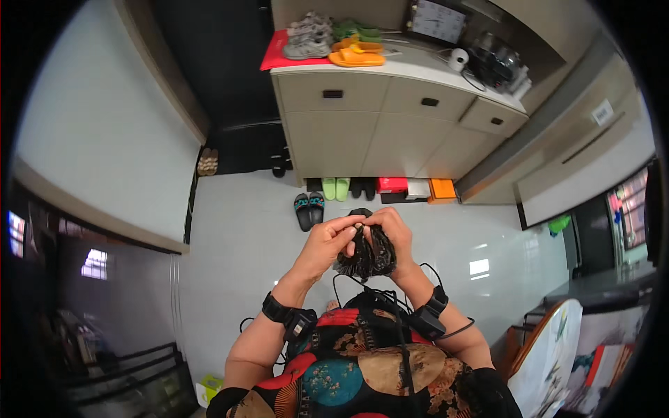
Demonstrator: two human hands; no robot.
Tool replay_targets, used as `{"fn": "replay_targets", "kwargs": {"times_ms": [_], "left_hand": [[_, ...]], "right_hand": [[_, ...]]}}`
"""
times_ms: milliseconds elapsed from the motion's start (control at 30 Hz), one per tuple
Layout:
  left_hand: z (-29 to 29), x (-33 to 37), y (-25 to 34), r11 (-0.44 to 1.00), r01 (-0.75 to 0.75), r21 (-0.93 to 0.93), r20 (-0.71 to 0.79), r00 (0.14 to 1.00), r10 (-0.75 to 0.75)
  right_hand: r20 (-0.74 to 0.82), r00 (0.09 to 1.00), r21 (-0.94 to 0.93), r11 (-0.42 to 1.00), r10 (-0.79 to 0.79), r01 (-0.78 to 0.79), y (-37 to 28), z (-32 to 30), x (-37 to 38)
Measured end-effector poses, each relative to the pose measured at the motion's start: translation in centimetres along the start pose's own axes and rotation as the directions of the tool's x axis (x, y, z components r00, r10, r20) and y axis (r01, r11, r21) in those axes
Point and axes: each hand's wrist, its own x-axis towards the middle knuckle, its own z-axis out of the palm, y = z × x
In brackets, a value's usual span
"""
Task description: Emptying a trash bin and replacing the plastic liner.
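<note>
Left hand (324, 244): thumb and forefinger pinched together on the upper edge of a crumpled, glossy black plastic bag (362, 265). Right hand (394, 237): fingers curled round the bag's right side, gripping it near the same edge. Fingertips of the two hands nearly meet; exact contact between them unclear. Bag bunched between both hands, mostly hanging just below the fingertips.

Beyond the fingers, slightly left: pair of black slippers with multicoloured straps (309, 211) on glossy pale floor tiles (240, 223). Farther out, pale green slippers (336, 188); right of those, a red cardboard box (391, 184) and an orange cardboard box (442, 191). Farther still, a beige drawer cabinet (331, 143) bearing bright orange slippers (357, 56). Behind the fingers, black strapped devices (300, 322) on both wrists.
</note>
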Motion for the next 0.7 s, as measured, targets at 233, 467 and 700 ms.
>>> {"fn": "replay_targets", "kwargs": {"times_ms": [233, 467, 700], "left_hand": [[-5.6, -0.8, 0.5, 0.996, -0.087, 0.019, -0.115, 0.989, 0.089], [-10.5, 0.6, 2.9, 0.977, -0.132, 0.168, -0.438, 0.878, 0.194], [-21.2, 4.5, 2.7, 0.959, -0.011, 0.283, -0.737, 0.637, 0.225]], "right_hand": [[0.172, 0.985, 0.171, 0.983, 0.035, -0.064, 0.9, 5.1, 3.7], [0.406, 0.911, 0.33, 0.941, -0.074, -0.071, 2.9, 10.0, 9.7], [0.591, 0.801, 0.287, 0.952, -0.092, -0.102, 7.4, 15.7, 16.8]]}}
